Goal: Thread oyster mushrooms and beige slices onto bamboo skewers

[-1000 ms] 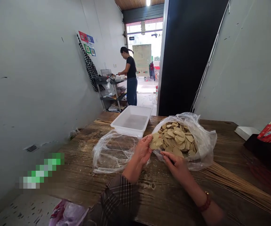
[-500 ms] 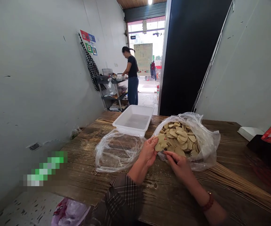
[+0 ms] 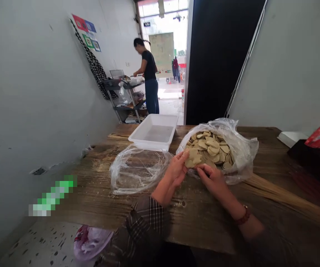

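My left hand (image 3: 177,168) pinches a few thin beige slices (image 3: 193,158) at the front left rim of a clear plastic bag (image 3: 245,163). The bag holds a heap of similar oval slices (image 3: 212,145). Close on the right, my right hand (image 3: 211,178) has its thumb and forefinger pressed together at the lower edge of the held slices. A thin stick showed in its fingers a moment earlier; now it is too small to make out clearly. A bundle of thin wooden sticks (image 3: 290,198) lies to the right of my right hand.
A white plastic tray (image 3: 154,129) stands at the table's back, behind a crumpled clear bag (image 3: 137,172). On the right are a white box (image 3: 292,139) and a black holder (image 3: 310,157) with red packets. Beyond the wooden table (image 3: 93,200), a person (image 3: 150,74) stands at a cart.
The view has tilted down and shifted slightly, so the room and table appear higher. The held slices have turned a little between my hands, and both hands stay close together.
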### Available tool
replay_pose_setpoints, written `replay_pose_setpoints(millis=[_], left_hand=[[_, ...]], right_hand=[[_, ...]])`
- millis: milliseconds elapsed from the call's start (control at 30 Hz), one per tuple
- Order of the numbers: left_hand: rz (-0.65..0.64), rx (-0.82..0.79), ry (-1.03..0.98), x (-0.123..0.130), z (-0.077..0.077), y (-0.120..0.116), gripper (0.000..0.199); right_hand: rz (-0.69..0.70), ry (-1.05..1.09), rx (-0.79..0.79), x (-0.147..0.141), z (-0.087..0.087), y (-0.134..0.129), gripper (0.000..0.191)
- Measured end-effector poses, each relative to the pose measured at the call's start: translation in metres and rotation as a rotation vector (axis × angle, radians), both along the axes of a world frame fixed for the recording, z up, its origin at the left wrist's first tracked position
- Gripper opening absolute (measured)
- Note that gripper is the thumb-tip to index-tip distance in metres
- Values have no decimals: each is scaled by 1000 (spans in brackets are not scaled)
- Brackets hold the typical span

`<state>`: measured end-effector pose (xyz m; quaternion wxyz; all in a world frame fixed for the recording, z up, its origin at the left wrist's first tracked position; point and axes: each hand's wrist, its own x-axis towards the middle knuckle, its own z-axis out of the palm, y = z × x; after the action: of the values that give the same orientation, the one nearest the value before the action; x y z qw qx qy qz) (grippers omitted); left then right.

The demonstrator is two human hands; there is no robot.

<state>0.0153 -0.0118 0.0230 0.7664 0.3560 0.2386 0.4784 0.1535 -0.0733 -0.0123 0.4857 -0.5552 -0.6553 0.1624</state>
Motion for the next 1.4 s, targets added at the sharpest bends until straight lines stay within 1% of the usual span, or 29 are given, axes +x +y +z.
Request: replay_pose_setpoints(millis=[67,167,233,300,400,500,600,633,700,767,867,933,1000,1100,1233,1400], left_hand=[[-5,1,10,-3,1,5,39],[38,19,67,-6,1,11,37],[76,77,150,-7,-1,14,38],[108,182,265,-6,-5,15,38],[154,402,488,-2,-11,14,30],[186,728,788,2,-15,13,19],[172,1096,1063,5,-17,9,25],[164,1188,1145,6,-18,8,29],[149,1305,1306,9,-19,5,36],[132,1358,1433,11,-21,4,39],[124,1383,1526,13,-23,4,34],[125,1381,1548,14,-23,3,31],[108,1379,1572,14,-23,2,32],[69,1375,1615,14,-21,-1,33],[47,1373,1627,15,-20,-5,26],[41,1356,1667,14,-21,-8,21]], right_hand=[[-31,-2,25,3,4,-1,28],[-92,-33,53,12,11,0,30],[-154,-75,75,22,15,0,30],[-236,-101,109,34,18,1,31],[-347,-67,151,48,23,2,32],[-368,-12,159,51,28,1,32],[-332,-10,176,47,30,0,31],[-319,-15,184,46,30,0,30],[-307,-21,191,43,30,0,30],[-294,-14,166,41,30,0,30],[-249,11,109,39,30,2,30],[-217,22,93,40,30,3,31],[-190,13,90,44,29,3,31],[-158,-18,82,54,23,1,32],[-173,-12,53,67,13,-1,34],[-169,18,52,68,7,-2,36]])
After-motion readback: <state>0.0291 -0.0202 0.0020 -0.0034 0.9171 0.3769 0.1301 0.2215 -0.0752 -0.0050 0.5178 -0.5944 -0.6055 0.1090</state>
